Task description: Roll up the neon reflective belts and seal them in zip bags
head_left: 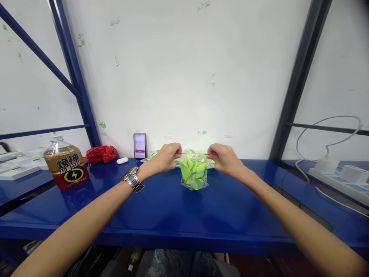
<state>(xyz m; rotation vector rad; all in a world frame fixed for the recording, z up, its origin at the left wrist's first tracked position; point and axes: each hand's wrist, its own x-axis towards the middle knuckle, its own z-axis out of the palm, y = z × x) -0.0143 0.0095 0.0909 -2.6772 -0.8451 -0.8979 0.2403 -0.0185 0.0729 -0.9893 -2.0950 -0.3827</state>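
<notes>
A clear zip-lock bag (193, 173) with a red seal line along its top hangs upright between my hands, just above or touching the table; which, I cannot tell. Folded inside it is a neon-yellow-green cloth with pale grey stripes, like a reflective vest (194, 169). My left hand (170, 156), a metal watch (133, 179) on its wrist, pinches the bag's upper left corner. At the upper right corner my right hand (220, 157) pinches the same seal. Behind the hands, partly hidden, lie more bags with similar green cloth (152, 154) against the wall.
On the blue table (173, 215) stand a large drink bottle (67, 163) at left, a red plastic bag (101, 154), a white oval object (122, 160) and a phone (140, 146) propped on the wall. Power strips (343, 177) with cables lie at right. Metal posts (300, 80) frame both sides.
</notes>
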